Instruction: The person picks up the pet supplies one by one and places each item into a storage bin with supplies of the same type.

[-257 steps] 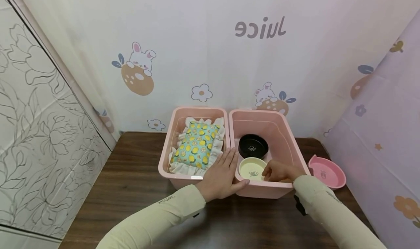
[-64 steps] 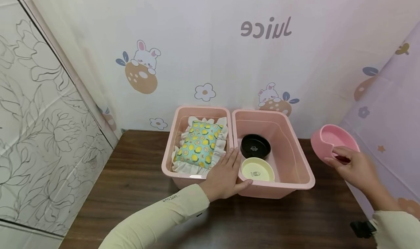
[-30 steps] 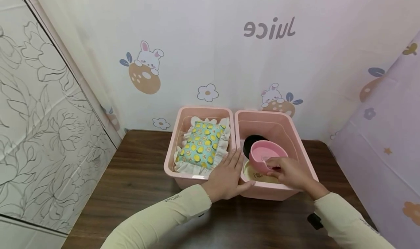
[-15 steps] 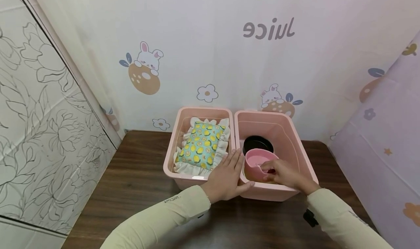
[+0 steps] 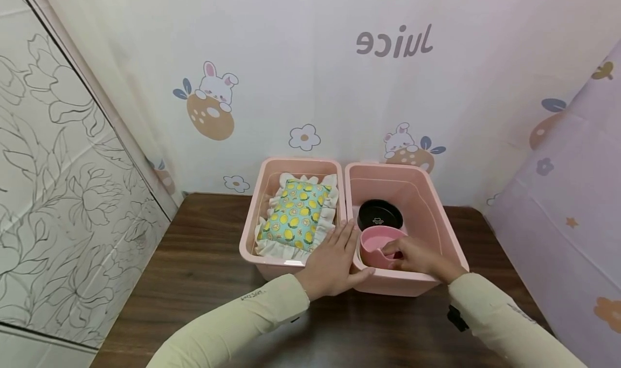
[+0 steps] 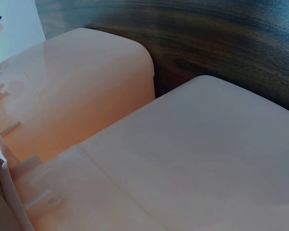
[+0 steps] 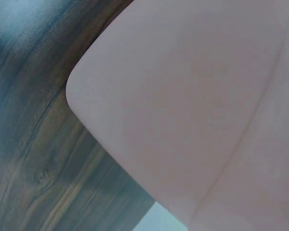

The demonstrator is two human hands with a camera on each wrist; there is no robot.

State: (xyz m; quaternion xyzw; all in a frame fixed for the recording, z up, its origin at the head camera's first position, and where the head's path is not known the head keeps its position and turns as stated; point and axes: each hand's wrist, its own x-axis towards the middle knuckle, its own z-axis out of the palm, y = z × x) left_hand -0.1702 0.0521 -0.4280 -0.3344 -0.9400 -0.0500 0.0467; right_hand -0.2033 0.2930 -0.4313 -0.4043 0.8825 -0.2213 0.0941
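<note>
In the head view, my right hand (image 5: 412,257) reaches over the front rim of the right pink bin (image 5: 439,217) and pinches the near edge of a pink pet bowl (image 5: 378,240). That bowl sits low in the bin, over the spot where a pale yellow bowl stood; the yellow one is almost wholly hidden. Just behind it lies a black bowl (image 5: 380,213) with a paw print. My left hand (image 5: 330,263) rests with fingers straight across the adjoining rims of both bins. Only outer bin walls (image 6: 192,154) show in the left wrist view.
The left pink bin (image 5: 249,217) holds a lemon-print cushion (image 5: 293,212) with white ruffles. Both bins stand side by side on a dark wooden table (image 5: 194,265), close to a printed curtain (image 5: 310,77) behind. The right wrist view shows a bin's outer wall (image 7: 173,106).
The right hand took the pink bowl from the table's right side, brought it left into the right bin and lowered it over the yellow bowl. The left hand stays put.
</note>
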